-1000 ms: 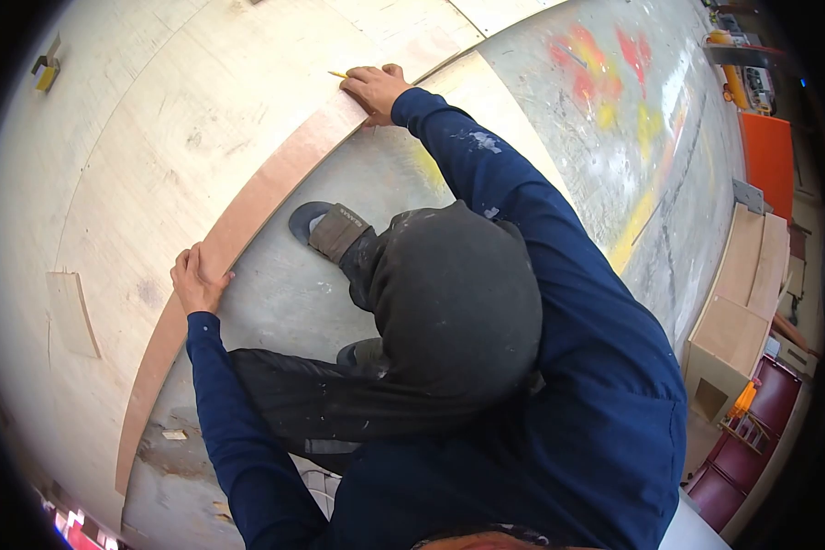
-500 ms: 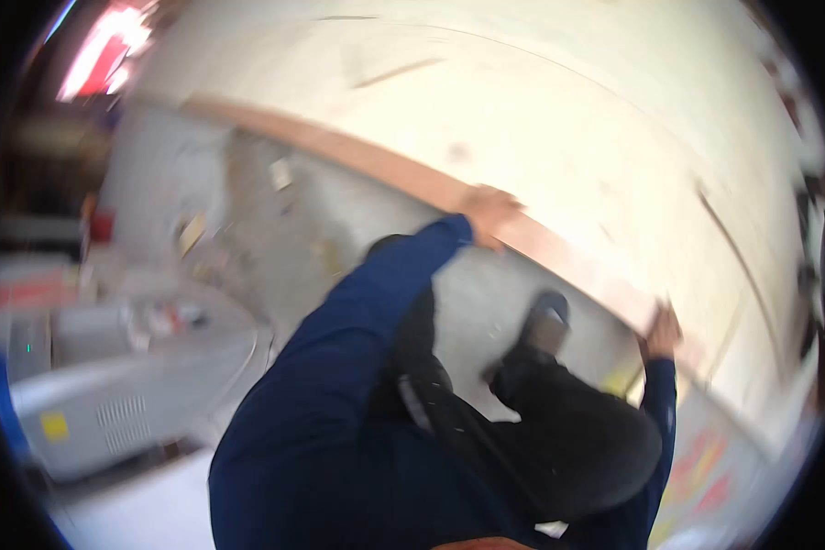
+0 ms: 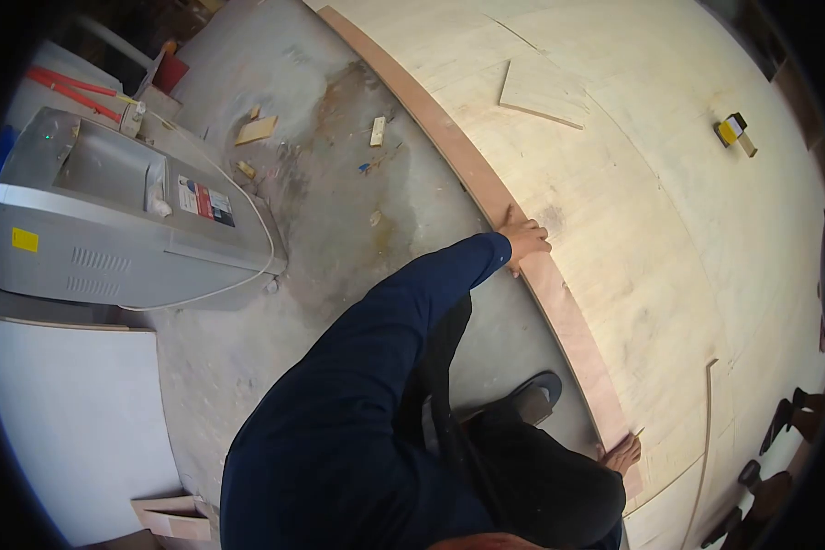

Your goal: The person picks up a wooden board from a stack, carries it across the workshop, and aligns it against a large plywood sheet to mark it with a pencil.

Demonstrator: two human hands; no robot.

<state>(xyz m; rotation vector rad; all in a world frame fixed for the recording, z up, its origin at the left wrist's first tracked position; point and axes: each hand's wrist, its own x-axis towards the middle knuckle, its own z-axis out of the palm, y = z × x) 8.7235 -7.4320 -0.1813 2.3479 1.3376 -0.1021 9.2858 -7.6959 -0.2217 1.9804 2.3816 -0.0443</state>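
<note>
A long, narrow pinkish-brown wooden strip (image 3: 573, 321) lies along the near edge of a large pale plywood sheet (image 3: 632, 220). My left hand (image 3: 525, 240) grips this strip around its middle, fingers laid over the top and thumb at the near edge. Farther down, my right hand (image 3: 623, 454) is closed at the strip's lower end, its fingers bent over the edge. A small thin tip sticks up beside the right fingers; I cannot tell what it is. My knee partly covers the right wrist.
An offcut (image 3: 541, 96), a thin stick (image 3: 708, 431) and a yellow-and-black object (image 3: 731, 130) lie on the plywood. Dark-handled tools (image 3: 779, 426) sit at the right. At left stands a grey machine (image 3: 119, 220) with a cable; wood scraps (image 3: 257, 129) litter the concrete floor.
My view has turned, so the strip now runs more steeply and the grey machine shows higher up. Both hands remain on the strip. The picture is sharper now.
</note>
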